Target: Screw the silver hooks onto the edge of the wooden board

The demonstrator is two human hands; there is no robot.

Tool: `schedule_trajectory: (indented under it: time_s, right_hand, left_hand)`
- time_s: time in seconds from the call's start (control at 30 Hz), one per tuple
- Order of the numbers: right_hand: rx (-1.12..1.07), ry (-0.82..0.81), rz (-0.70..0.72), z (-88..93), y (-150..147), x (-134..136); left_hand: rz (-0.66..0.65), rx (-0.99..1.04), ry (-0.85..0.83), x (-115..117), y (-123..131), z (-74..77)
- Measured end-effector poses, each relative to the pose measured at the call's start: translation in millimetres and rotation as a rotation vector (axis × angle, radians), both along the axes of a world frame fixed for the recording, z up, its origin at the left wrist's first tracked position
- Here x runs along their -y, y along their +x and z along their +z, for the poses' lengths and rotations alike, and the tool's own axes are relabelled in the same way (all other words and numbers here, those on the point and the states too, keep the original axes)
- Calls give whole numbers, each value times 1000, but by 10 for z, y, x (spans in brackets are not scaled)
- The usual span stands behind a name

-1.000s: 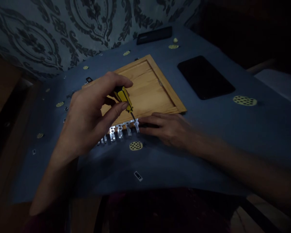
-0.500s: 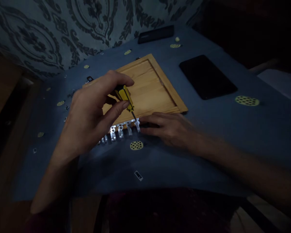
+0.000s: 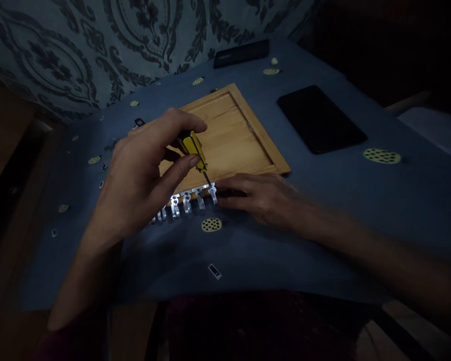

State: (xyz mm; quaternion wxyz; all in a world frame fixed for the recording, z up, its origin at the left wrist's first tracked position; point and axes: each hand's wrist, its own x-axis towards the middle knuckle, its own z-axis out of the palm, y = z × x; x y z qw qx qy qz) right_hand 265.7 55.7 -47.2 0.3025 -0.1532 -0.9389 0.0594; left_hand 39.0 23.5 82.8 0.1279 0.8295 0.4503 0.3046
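My left hand (image 3: 135,170) grips a yellow and black screwdriver (image 3: 193,148) by its handle, thumb and fingers closed round it. The shaft slants down, and its tip meets the right end of a shiny metal hook rail (image 3: 187,196) with several curved hooks. This rail lies along the near edge of a framed wooden board (image 3: 225,140). From the right, my right hand (image 3: 266,198) pinches the rail's end hook by the board's edge; its fingertips are partly hidden there. The left end of the rail and part of the board are behind my left hand.
A blue patterned tablecloth (image 3: 285,265) covers the table. To the board's right lies a dark tablet or large phone (image 3: 321,119). Behind it rests a black phone case (image 3: 241,53), near the patterned curtain (image 3: 143,35). Small dark pieces (image 3: 115,144) lie left of the board.
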Motion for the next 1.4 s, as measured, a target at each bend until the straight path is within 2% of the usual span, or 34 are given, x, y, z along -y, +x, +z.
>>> schedule_trajectory:
  time_s: [0.2, 0.37, 0.67, 1.0, 1.4]
  right_hand:
    - [32, -17, -1, 95, 6, 30]
    - [29, -56, -10, 109, -12, 62]
    - [-20, -112, -152, 65, -138, 167]
    - [-45, -188, -141, 70, -129, 178]
    - [-76, -201, -118, 42, -135, 166]
  left_hand:
    - [19, -27, 13, -4, -18, -14]
    - [7, -36, 25, 8, -2, -17]
    - [-24, -93, 66, 7, 17, 5]
    - [14, -117, 66, 8, -1, -5]
    - [-12, -99, 62, 2, 20, 3]
